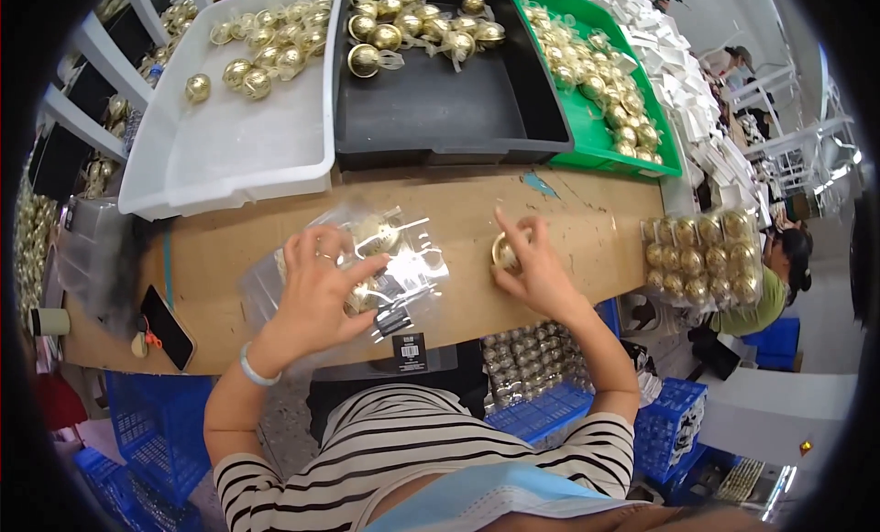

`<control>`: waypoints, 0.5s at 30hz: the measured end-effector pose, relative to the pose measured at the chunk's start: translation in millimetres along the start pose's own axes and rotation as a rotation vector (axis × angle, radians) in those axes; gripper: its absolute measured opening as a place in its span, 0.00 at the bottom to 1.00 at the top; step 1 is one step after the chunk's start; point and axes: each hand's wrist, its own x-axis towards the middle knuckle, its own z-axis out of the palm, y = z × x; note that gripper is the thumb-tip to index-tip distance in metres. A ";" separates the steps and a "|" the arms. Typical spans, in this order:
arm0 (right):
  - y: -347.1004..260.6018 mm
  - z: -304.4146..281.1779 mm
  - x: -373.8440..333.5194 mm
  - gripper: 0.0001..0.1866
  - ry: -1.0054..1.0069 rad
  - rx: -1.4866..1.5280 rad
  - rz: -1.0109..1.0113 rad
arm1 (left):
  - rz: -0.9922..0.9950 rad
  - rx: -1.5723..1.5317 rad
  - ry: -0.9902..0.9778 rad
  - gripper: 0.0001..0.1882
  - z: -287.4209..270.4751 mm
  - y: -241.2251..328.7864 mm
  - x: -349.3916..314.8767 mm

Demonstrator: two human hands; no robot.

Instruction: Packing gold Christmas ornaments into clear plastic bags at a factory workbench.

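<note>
Workshop, brown tabletop (pixel 587 248), black tray (pixel 440 106) at its far edge; places go by that tray. White tray (pixel 229 142) just left of it, green tray (pixel 600 159) just right, gold balls in all three. Pile of white boxes (pixel 683 83) beyond the green one, right of black tray. Co-worker in a green top (pixel 768 305) well off to its right.

Gold ball (pixel 503 253) sits nearer the wearer than the black tray, below its right half. Right hand (pixel 539 264) is on it: thumb at the ball's near side, index finger stretched out past its far side, a narrow hold around it. Ball lifted or resting on the table: can't tell.

Clear plastic pack (pixel 417 243) lies near-left of the black tray, some gold balls visible in it. Left hand (pixel 316 289) lies over it, fingers spread wide, thumb out on the plastic toward the right; ball under the palm partly hidden.

Labels: black barcode label (pixel 410 351) at the pack's near edge, away from black tray, white barcode block plus pale print, too small to read. Second dark label (pixel 392 318) just above it, tilted, pale marks, glare beside it, unreadable.
</note>
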 end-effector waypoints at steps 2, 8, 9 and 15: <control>5.7 10.5 1.7 0.42 0.011 0.083 0.065 | -0.029 0.002 0.048 0.32 0.9 0.0 -2.3; 29.3 35.1 6.7 0.38 0.254 0.146 -0.223 | -0.035 0.026 0.010 0.33 3.3 -1.4 -3.7; 21.9 36.0 8.7 0.37 0.254 0.201 -0.184 | -0.032 0.012 -0.020 0.33 2.9 -2.3 -3.8; -18.8 50.3 40.2 0.34 -0.108 0.621 -0.076 | -0.026 0.023 -0.034 0.35 6.3 -3.4 -6.0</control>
